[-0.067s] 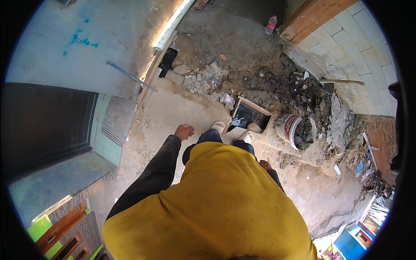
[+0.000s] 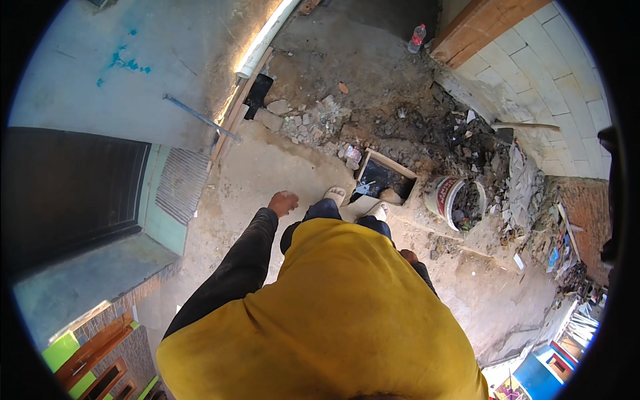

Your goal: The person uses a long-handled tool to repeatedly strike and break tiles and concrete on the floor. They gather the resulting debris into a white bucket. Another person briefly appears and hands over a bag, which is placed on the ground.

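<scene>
My left hand (image 2: 284, 203) hangs at my side over the concrete, its fingers loosely curled and nothing visible in them. Only a small part of my right hand (image 2: 408, 255) shows beside my yellow shirt, its fingers mostly hidden. Just ahead of my sandalled feet lies a wood-framed rectangular box (image 2: 372, 195), dark inside, with a stone-like lump (image 2: 392, 195) in its near corner. To the right of the box, a white and red bucket (image 2: 440, 197) lies tilted, dark rubble in its mouth. Neither hand touches the box or the bucket.
Broken stones (image 2: 307, 123) and loose dirt spread ahead, with a debris heap along the block wall (image 2: 533, 63) at right. A plastic bottle (image 2: 417, 39) stands far ahead. A metal rod (image 2: 200, 116) and a white pipe (image 2: 267, 40) lie by the left ledge.
</scene>
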Tool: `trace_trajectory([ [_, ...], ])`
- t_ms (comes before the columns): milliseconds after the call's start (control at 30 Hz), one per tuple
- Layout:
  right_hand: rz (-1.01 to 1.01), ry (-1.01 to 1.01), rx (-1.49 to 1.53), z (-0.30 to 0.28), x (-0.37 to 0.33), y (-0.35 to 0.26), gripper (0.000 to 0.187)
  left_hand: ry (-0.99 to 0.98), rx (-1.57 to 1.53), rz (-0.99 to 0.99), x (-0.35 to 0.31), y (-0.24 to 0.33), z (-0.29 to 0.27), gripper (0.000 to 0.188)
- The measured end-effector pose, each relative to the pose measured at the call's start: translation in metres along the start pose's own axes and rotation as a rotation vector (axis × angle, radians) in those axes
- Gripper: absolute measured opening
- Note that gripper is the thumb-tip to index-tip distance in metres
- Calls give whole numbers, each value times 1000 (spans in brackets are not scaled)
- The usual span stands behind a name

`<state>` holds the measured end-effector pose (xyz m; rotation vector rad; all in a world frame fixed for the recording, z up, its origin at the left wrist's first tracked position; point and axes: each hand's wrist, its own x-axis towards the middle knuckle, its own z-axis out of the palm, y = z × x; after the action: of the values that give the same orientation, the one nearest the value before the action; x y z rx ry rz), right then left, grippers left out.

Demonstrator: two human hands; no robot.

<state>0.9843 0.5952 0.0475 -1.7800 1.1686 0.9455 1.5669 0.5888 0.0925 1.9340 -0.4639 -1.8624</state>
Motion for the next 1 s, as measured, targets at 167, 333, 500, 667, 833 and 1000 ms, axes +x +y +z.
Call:
trace_trajectory([
  [167, 42, 151, 167, 78, 19, 40, 83, -10, -20, 6, 4, -5, 0, 36],
  [333, -44, 146, -32, 67, 18, 42, 82, -20, -27, -8, 15, -2, 4, 36],
  [500, -328, 299, -56, -9, -30, 9, 65, -22, 19, 22, 23, 1, 8, 36],
  [667, -231, 512, 123, -44, -70, -25, 42, -9, 21, 1, 22, 5, 7, 34],
  [833, 240, 502, 855, -44, -70, -44, 61, 0, 9, -30, 18, 10, 1, 34],
  [1000, 780, 392, 1460, -42, -75, -58, 66, -54, 22, -32, 17, 11, -10, 44],
])
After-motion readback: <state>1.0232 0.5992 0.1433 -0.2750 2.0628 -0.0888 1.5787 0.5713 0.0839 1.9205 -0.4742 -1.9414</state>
